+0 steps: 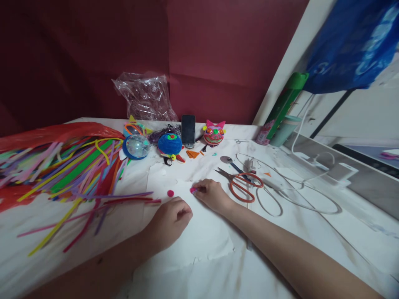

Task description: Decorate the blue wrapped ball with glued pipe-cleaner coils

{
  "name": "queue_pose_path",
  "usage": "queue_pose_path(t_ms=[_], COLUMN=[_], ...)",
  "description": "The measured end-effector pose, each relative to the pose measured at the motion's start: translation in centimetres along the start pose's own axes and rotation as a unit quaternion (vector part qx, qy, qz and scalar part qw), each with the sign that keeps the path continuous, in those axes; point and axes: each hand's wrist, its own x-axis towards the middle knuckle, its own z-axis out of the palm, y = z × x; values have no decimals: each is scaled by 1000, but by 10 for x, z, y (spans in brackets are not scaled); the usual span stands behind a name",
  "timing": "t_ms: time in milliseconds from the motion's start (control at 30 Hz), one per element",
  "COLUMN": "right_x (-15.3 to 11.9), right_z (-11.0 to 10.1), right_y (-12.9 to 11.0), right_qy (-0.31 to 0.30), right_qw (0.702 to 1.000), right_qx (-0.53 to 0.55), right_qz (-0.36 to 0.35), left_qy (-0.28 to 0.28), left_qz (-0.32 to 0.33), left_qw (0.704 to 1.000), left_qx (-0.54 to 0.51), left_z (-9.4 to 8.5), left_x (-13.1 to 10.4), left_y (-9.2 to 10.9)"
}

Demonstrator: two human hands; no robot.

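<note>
My right hand [213,195] pinches a small bright pink piece [193,190] over a sheet of white paper [199,241]. Low above the same sheet, my left hand [171,220] is closed with its fingers curled, and whatever they may hold is hidden. A small round dark-pink piece [170,193] lies on the paper just beyond the left hand. To the right of my right hand rest orange-handled scissors [241,182], their blades slightly apart and pointing away to the left.
Many coloured pipe cleaners [84,174] spread over the left side. Toward the back stand a blue ball [170,144], a clear-and-blue ball [136,146], a phone [188,129] and a pink decorated head [214,133]. White cable [324,209] loops across the right, near a green can [285,99].
</note>
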Motion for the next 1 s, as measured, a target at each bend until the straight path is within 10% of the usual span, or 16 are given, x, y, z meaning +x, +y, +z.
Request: queue_pose_path(t_ms=[700,1000], right_x=[-1,-2], right_z=[6,3], right_y=[0,-1], right_qy=[20,18], right_qw=[999,999], right_qx=[-46,-39], right_qz=[-12,-20], left_qy=[1,-49], left_qz=[1,103], left_qw=[1000,992], left_qx=[-5,60], left_z=[0,2], left_x=[-1,-8], left_y=[-1,0])
